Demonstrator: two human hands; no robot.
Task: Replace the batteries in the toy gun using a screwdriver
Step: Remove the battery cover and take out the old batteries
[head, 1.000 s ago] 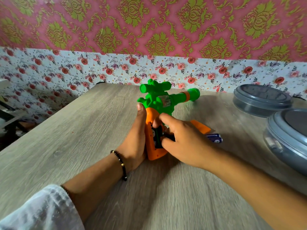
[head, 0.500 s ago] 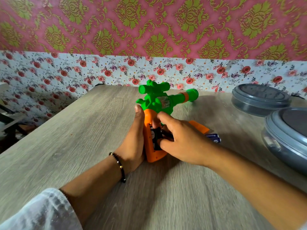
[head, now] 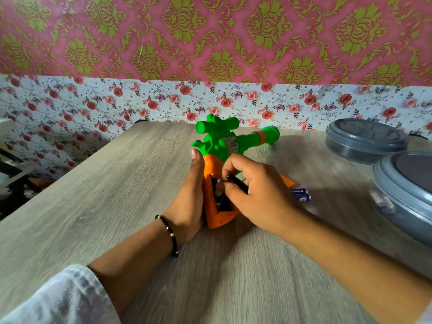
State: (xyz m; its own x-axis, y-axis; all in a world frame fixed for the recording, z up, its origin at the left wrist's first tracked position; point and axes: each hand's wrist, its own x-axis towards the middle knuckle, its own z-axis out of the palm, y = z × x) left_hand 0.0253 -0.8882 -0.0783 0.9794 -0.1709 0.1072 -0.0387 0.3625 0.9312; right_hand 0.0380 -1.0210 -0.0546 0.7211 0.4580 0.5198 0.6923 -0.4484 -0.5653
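Note:
The toy gun [head: 224,141] has a green body and an orange grip and stands on the wooden table [head: 117,206] with its barrel pointing to the far right. My left hand [head: 189,195] holds the grip from the left, thumb lying up along its side. The battery compartment [head: 221,199] in the grip is open and faces me. My right hand [head: 259,195] pinches a black battery [head: 236,182] just over the compartment's upper end. Two blue batteries [head: 301,194] lie on the table behind my right hand, beside an orange cover piece [head: 287,181]. No screwdriver is in view.
Two round grey lidded containers stand on the right: one at the back [head: 364,139], one nearer at the table's right edge [head: 406,195]. The table's left edge drops to a dark space. A flowered wall closes the back.
My right hand's fingers have lifted out of the compartment with the black battery between them. The left hand and the gun stay put; the camera view shifted slightly.

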